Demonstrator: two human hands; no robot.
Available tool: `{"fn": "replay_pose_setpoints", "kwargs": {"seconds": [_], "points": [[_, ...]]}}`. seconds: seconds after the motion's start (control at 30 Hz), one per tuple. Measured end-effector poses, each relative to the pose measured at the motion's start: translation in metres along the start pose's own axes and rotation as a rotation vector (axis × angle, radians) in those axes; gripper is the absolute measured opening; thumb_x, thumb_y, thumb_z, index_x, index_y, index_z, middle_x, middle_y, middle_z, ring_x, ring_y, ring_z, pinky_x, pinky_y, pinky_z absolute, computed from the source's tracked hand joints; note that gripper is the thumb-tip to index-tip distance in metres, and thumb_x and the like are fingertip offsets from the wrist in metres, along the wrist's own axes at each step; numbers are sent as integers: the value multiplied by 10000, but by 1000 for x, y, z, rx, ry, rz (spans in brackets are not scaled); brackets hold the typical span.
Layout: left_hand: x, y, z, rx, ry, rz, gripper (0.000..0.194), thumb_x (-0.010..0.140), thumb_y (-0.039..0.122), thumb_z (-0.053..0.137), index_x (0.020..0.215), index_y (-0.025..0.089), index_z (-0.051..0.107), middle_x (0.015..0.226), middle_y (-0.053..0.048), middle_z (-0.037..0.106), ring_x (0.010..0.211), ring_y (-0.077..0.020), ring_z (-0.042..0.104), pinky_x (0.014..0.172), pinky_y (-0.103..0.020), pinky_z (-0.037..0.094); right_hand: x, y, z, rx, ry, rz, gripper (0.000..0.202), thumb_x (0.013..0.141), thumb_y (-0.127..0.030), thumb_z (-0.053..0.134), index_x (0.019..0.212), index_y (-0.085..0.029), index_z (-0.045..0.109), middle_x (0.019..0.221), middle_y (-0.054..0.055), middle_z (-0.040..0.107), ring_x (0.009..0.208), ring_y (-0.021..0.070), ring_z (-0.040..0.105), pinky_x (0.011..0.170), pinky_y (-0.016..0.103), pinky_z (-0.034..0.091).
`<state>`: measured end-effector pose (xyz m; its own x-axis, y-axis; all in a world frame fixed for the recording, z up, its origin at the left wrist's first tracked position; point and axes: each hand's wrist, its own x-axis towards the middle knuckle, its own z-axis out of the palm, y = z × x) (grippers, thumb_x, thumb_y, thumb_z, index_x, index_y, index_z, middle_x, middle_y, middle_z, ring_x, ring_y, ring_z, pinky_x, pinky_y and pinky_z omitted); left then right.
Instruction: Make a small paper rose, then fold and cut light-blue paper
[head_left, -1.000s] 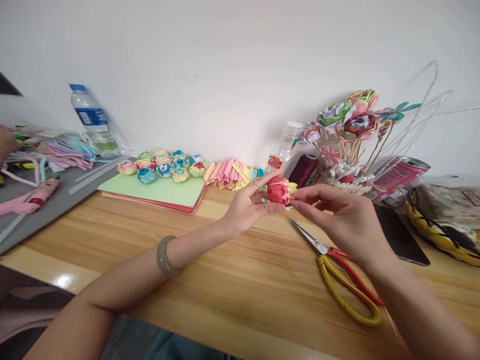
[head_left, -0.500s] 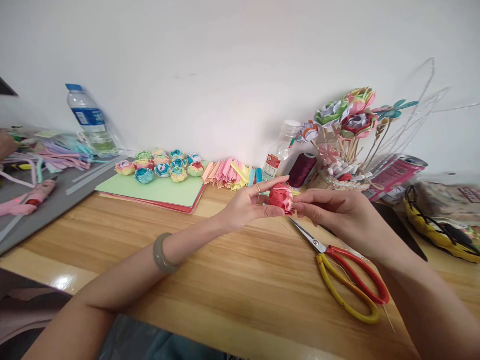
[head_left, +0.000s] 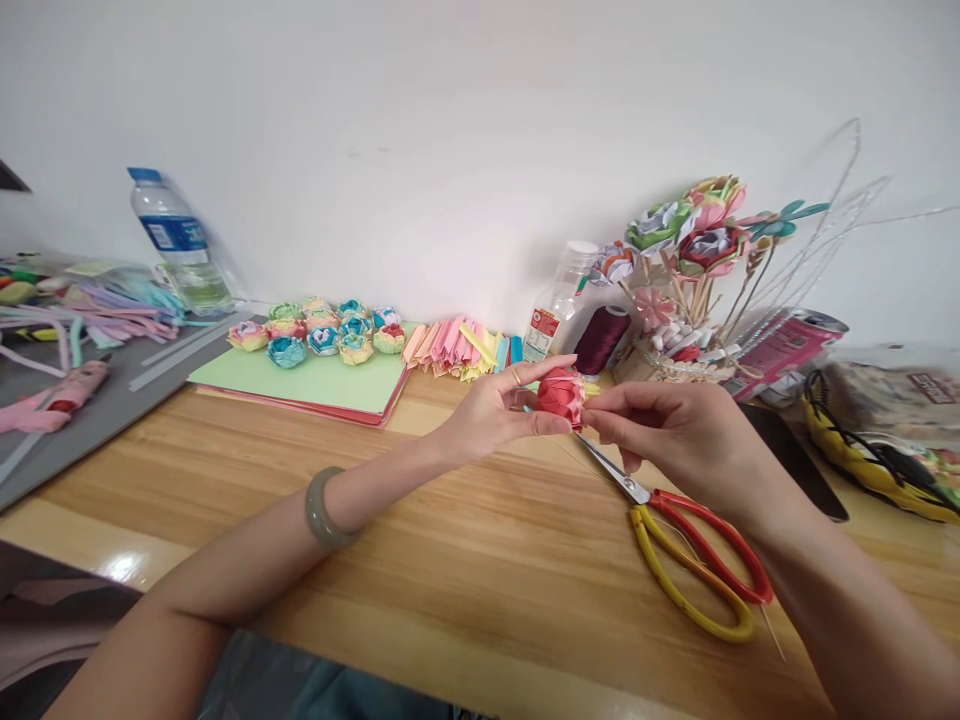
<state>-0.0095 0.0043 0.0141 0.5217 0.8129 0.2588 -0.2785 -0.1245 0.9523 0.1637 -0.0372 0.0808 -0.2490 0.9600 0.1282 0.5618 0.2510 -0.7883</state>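
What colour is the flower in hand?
The round, layered paper flower is mostly red, with paler pink parts, in the head view.

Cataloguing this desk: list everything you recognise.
Held flower: 1, red, centre
Table: 1, brown, beneath
Scissors: 1, red/yellow handles, on table
Paper stack: 1, green top, left
Small flowers: about twelve, mixed, on stack
Folded strips: many, mixed, centre
Bottles: 2, clear, back
Spool: 1, maroon, back
Bouquet: 1, mixed, back right
Can: 1, pink, right
Phone: 1, black, right
Fuzzy stems: many, pastel, left
Glue gun: 1, pink, left
Mat: 1, grey, left
Bangle: 1, green, left arm
Left hand, right hand: 2, bare, at flower
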Motion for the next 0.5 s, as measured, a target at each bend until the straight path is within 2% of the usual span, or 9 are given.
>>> {"fn": "replay_pose_setpoints", "kwargs": {"seconds": [0.13, 0.3, 0.5], "points": [[0, 1, 1, 7, 11, 13, 645, 605, 322, 781, 1212, 293, 566, 1213, -48, 572, 895, -158, 573, 831, -315, 460, 1, 1, 2, -31, 28, -6, 306, 699, -457, 633, 642, -159, 670, 419, -20, 525, 379, 89, 475, 389, 213, 344], [-1, 3, 1, 21, 21, 25, 641, 602, 332, 782, 1206, 284, 573, 1198, -51, 577, 883, -164, 582, 828, -317, 455, 1, 1, 2, 26, 49, -37, 360, 664, -521, 666, 621, -164, 665, 448, -11, 550, 397, 90, 479, 400, 219, 355], [1, 4, 0, -3, 33, 29, 650, 595, 344, 785, 1206, 290, 572, 1119, -38, 616, 862, -164, 587, 819, -326, 464, 2, 1, -6, 42, -71, -103, 331, 747, -473, 615, 785, -160, 718, 611, 18, 631, 455, 86, 500, 436, 221, 389]]}}
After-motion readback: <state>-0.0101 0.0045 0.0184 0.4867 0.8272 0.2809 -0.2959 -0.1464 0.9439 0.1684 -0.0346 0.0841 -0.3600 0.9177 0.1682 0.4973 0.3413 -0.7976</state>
